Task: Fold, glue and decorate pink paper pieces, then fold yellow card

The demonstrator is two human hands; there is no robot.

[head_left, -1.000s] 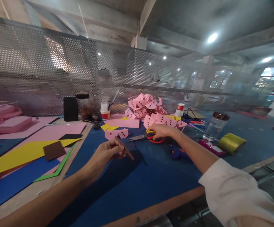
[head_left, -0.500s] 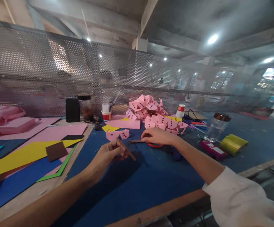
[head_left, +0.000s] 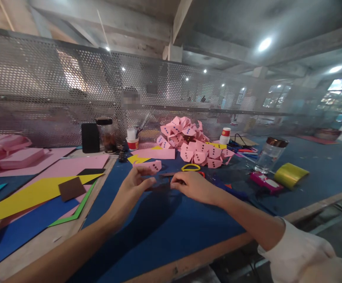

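Observation:
My left hand (head_left: 135, 186) is held over the blue mat with its thumb and forefinger apart. My right hand (head_left: 193, 186) is just to its right, fingertips pinched together. A thin brown paper strip (head_left: 161, 189) shows dimly between the two hands, nearly edge-on, its right end at my right fingertips. Behind my right hand lie scissors with a yellow handle loop (head_left: 190, 168) and a red one, partly covered by the hand. A pink folded paper piece (head_left: 156, 166) with dark dots lies behind my left fingers, which hide part of it.
A heap of dotted pink paper pieces (head_left: 185, 131) stands at the back. Coloured sheets (head_left: 38, 192) and a brown square (head_left: 71, 189) lie left. To the right are a clear jar (head_left: 269, 155), a magenta object (head_left: 265, 182) and a curved yellow piece (head_left: 291, 175). A perforated screen (head_left: 100, 82) rises behind.
My left fingers have opened from their grip on the brown strip. My right hand has drawn back from the scissors toward the left hand, uncovering the yellow handle loop.

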